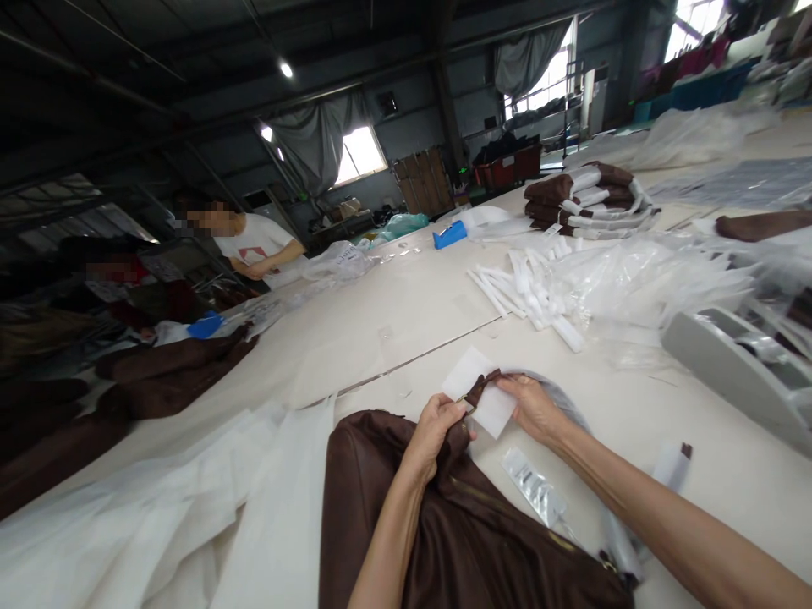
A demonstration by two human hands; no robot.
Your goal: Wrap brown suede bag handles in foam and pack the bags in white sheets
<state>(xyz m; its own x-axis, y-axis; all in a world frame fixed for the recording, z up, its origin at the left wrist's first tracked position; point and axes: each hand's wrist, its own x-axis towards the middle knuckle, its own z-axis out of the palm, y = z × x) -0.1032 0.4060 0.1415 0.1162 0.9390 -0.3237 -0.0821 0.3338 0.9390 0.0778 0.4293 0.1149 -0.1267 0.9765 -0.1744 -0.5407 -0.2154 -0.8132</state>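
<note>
A dark brown bag (381, 491) with a zipper lies on the white table in front of me. My left hand (437, 427) is closed round the metal ring at the bag's upper corner, where the strap joins. With its fingers pinched, my right hand (529, 406) grips the brown end of the bag strap (485, 385). A white foam sheet (485, 414) sits behind the strap, between my hands. The rest of the strap, in a clear wrapping, curves behind my right forearm. Near the bag lies a small clear packet (533, 482) with a label.
White sheets (158, 499) are piled at the left. White foam strips (526, 288) and clear plastic bags (634, 288) lie at the right, beside a grey tape dispenser (742, 364). Brown wrapped straps (584, 199) are stacked farther back near a blue dispenser (450, 234). Two people (260, 245) work at the left.
</note>
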